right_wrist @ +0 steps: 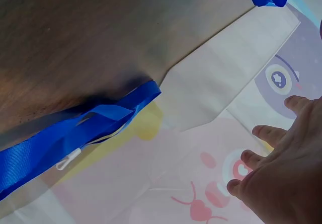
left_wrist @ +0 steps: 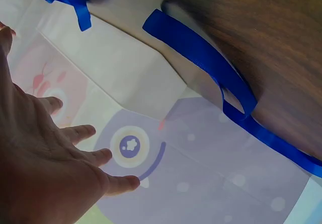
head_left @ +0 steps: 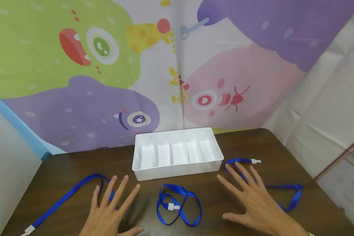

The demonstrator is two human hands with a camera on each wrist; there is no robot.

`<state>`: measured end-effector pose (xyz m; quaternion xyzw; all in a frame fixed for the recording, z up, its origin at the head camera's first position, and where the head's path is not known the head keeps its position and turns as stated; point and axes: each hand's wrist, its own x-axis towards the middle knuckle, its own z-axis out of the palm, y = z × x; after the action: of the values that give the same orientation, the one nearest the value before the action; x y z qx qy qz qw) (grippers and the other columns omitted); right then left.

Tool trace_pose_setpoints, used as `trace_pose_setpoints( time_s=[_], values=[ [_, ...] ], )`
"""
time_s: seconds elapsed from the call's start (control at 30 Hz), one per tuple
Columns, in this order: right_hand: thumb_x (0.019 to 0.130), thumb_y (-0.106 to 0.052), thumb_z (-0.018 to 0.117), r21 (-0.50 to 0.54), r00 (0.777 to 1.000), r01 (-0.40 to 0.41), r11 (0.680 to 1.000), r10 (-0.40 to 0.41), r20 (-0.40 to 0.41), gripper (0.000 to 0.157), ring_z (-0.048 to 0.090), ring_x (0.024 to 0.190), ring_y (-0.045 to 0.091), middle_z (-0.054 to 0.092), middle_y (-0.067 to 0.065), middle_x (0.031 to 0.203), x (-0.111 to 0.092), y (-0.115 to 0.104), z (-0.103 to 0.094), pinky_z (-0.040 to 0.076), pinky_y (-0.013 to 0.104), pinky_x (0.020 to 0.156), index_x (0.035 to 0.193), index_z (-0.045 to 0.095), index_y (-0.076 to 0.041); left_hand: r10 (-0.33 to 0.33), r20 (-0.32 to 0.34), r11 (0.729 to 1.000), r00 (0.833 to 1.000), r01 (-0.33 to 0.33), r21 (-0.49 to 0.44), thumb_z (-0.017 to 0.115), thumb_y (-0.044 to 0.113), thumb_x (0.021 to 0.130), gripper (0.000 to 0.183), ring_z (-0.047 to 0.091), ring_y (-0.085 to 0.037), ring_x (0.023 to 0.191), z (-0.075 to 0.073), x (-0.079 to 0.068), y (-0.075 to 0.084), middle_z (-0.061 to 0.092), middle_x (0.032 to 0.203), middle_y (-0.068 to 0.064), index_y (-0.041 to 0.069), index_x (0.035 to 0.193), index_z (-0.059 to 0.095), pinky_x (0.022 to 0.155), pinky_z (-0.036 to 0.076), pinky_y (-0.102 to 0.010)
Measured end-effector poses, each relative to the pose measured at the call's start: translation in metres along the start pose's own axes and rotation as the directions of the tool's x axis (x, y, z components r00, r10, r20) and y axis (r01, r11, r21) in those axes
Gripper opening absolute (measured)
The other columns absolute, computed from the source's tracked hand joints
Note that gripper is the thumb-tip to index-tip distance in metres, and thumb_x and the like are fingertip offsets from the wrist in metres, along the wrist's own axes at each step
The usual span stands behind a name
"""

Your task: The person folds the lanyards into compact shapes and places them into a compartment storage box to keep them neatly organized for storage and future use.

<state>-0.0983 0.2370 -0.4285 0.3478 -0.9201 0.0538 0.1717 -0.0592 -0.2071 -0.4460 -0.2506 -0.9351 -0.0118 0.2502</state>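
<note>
Holds both bare hands spread above a dark brown wood-grain tabletop (head_left: 106, 160). Fans the straight fingers of the left hand (head_left: 106, 213) well apart, gripping nothing, across the folded end of the left blue lanyard (head_left: 65, 197) as seen from the head. Leads from there, along a flat ribbon, to a left white clip (head_left: 29, 229) near the left edge. Has the right hand (head_left: 255, 200) just as widely spread, thumb out to the side and likewise gripping nothing, partly covering the right blue lanyard (head_left: 283, 186). Shows beyond those fingertips a right white clip (head_left: 256, 161), and off to the right a bent loop of ribbon. Between the hands, a middle blue lanyard (head_left: 179, 189) in loose loops, with a middle white clip (head_left: 171, 206) inside the coil. Just behind it, a white five-compartment tray (head_left: 180, 170), upright near the table's far edge. Beyond the tray, a hanging backdrop (head_left: 153, 68) printed with cartoon monsters in green, purple and pink.
</note>
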Motion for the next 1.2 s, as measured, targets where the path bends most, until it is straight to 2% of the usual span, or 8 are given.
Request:
trace_pose_setpoints(
  time_s=[0.23, 0.4, 0.53, 0.7, 0.77, 0.97, 1.07, 1.2],
  values=[
    [0.079, -0.07, 0.067, -0.003, 1.0, 0.017, 1.0, -0.017, 0.001, 0.098, 0.007, 0.15, 0.042, 0.012, 0.013, 0.165, 0.004, 0.0, -0.001, 0.0, 0.06, 0.118, 0.157, 0.031, -0.022, 0.021, -0.014, 1.0, 1.0, -0.021, -0.003, 0.043, 0.089, 0.076, 0.102, 0.022, -0.042, 0.146, -0.002, 0.001, 0.003, 0.024, 0.162, -0.013, 0.028, 0.156, 0.03, 0.104, 0.019, -0.075],
    [0.088, -0.058, 0.066, 0.02, 1.0, 0.013, 1.0, -0.013, 0.017, 0.086, 0.019, 0.149, 0.034, 0.02, 0.009, 0.164, 0.008, -0.007, -0.002, 0.023, 0.059, 0.114, 0.158, 0.028, -0.024, 0.107, -0.052, 0.994, 0.993, -0.106, 0.008, 0.034, 0.078, 0.091, 0.082, 0.038, -0.039, 0.134, -0.004, 0.005, 0.008, 0.039, 0.152, -0.016, 0.023, 0.151, 0.038, 0.094, 0.033, -0.072],
    [0.09, -0.046, 0.071, 0.06, 0.999, 0.051, 0.997, -0.052, 0.007, 0.08, 0.039, 0.14, 0.028, 0.04, 0.007, 0.154, 0.011, -0.015, 0.002, 0.042, 0.053, 0.103, 0.156, 0.032, -0.022, 0.21, -0.167, 0.977, 0.963, -0.213, 0.0, 0.022, 0.059, 0.104, 0.063, 0.056, -0.033, 0.111, -0.003, 0.01, 0.011, 0.058, 0.129, -0.015, 0.014, 0.127, 0.06, 0.083, 0.046, -0.064],
    [0.091, -0.036, 0.072, 0.087, 0.986, 0.167, 0.982, -0.169, 0.012, 0.061, 0.053, 0.123, 0.02, 0.057, 0.004, 0.135, 0.016, -0.029, 0.009, 0.05, 0.042, 0.096, 0.144, 0.051, -0.015, 0.28, -0.306, 0.948, 0.91, -0.313, -0.062, 0.029, 0.041, 0.107, 0.052, 0.064, -0.024, 0.09, -0.005, 0.018, 0.021, 0.069, 0.102, -0.008, 0.011, 0.1, 0.071, 0.075, 0.052, -0.052],
    [0.092, -0.034, 0.072, 0.104, 0.976, 0.215, 0.971, -0.219, 0.021, 0.052, 0.054, 0.12, 0.018, 0.059, 0.004, 0.131, 0.019, -0.035, 0.012, 0.051, 0.039, 0.093, 0.136, 0.057, -0.013, 0.291, -0.321, 0.941, 0.901, -0.331, -0.076, 0.031, 0.037, 0.107, 0.049, 0.064, -0.022, 0.088, -0.006, 0.021, 0.025, 0.069, 0.099, -0.005, 0.012, 0.096, 0.071, 0.074, 0.053, -0.05],
    [0.09, -0.025, 0.074, 0.148, 0.943, 0.325, 0.934, -0.332, 0.019, 0.037, 0.053, 0.102, 0.012, 0.06, -0.002, 0.114, 0.03, -0.054, 0.019, 0.05, 0.029, 0.08, 0.123, 0.064, -0.013, 0.302, -0.324, 0.933, 0.897, -0.348, -0.094, 0.032, 0.034, 0.107, 0.045, 0.064, -0.02, 0.087, -0.006, 0.03, 0.033, 0.068, 0.097, -0.003, 0.013, 0.094, 0.07, 0.076, 0.053, -0.046],
    [0.089, -0.023, 0.075, 0.137, 0.926, 0.366, 0.92, -0.375, 0.043, 0.03, 0.046, 0.09, 0.008, 0.056, -0.006, 0.104, 0.035, -0.06, 0.021, 0.043, 0.02, 0.071, 0.116, 0.066, -0.015, 0.32, -0.34, 0.925, 0.884, -0.369, -0.088, 0.033, 0.032, 0.107, 0.044, 0.065, -0.019, 0.085, -0.004, 0.034, 0.036, 0.068, 0.095, -0.003, 0.012, 0.093, 0.07, 0.074, 0.053, -0.044],
    [0.087, -0.017, 0.075, 0.134, 0.906, 0.405, 0.905, -0.417, 0.077, 0.015, 0.036, 0.08, 0.006, 0.05, -0.007, 0.093, 0.039, -0.065, 0.029, 0.032, 0.014, 0.066, 0.098, 0.066, -0.016, 0.324, -0.33, 0.924, 0.886, -0.372, -0.092, 0.032, 0.031, 0.107, 0.044, 0.065, -0.018, 0.084, -0.003, 0.036, 0.04, 0.069, 0.096, -0.004, 0.012, 0.095, 0.07, 0.074, 0.054, -0.041]
  ],
)
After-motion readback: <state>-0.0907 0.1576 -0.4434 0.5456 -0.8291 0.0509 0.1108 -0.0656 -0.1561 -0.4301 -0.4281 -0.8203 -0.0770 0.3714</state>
